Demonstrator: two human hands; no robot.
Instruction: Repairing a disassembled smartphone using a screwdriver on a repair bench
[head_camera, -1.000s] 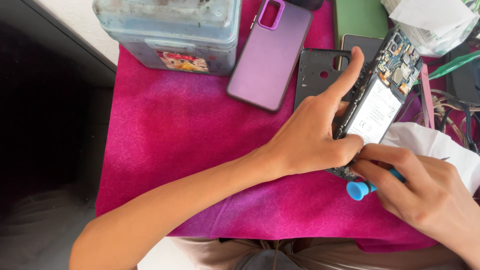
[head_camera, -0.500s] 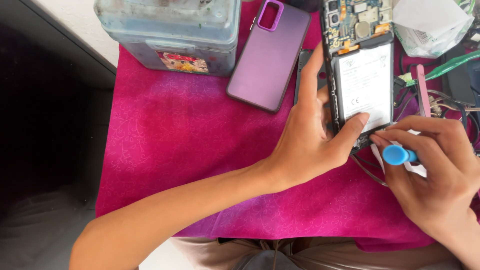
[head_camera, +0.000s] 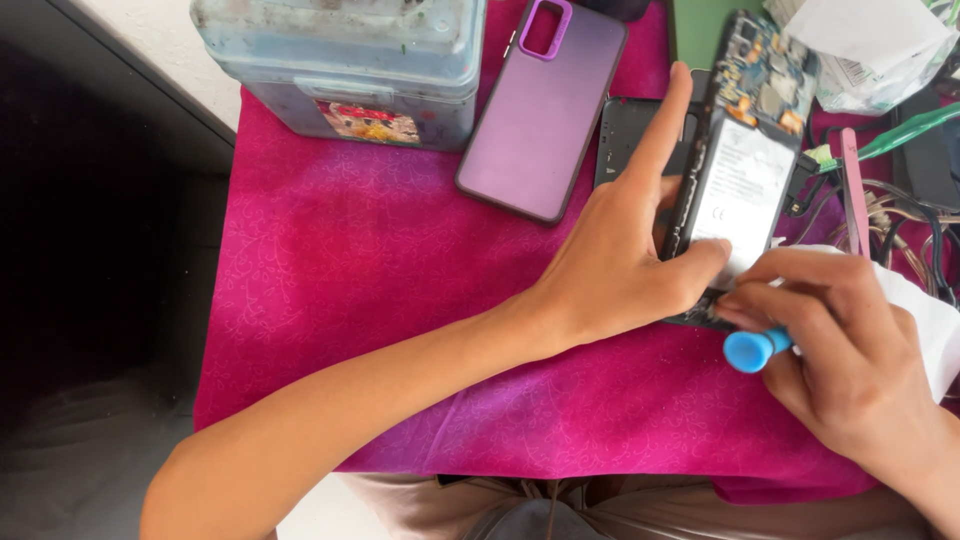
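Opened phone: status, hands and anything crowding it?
Left hand steadies opened phone. Right hand grips blue-handled tool at its lower end. Purple case and cables close alongside.

Bare forearms, no sleeves; khaki trousers below.

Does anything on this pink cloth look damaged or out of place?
Yes. The phone under the left hand lies open, its back off, circuit board and battery bare. The right hand holds a blue-capped tool at its lower end. Loose cables tangle at the right.
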